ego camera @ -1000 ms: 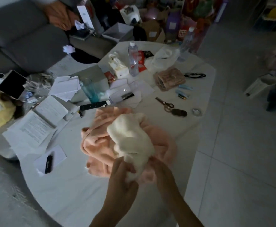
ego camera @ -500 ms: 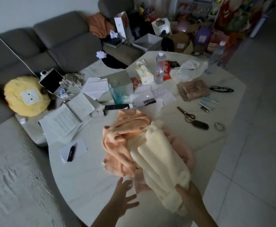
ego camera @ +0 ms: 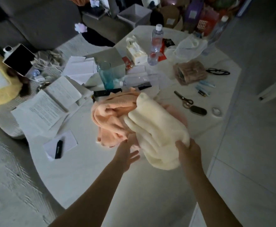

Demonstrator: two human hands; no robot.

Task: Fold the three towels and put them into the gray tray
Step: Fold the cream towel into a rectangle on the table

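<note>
Now lifted free by the gripping right hand (ego camera: 188, 150), the fluffy cream towel (ego camera: 155, 128) hangs over the crumpled peach towel (ego camera: 111, 115) mid-table, left hand (ego camera: 127, 153) spread beneath; nothing folded yet, tray unseen.

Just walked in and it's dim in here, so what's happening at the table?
A person is sorting a heap of towels on the white table. The right hand grips the cream towel, lifting it off the peach towel. The left hand is open beside the heap. Nothing is folded yet.
</note>
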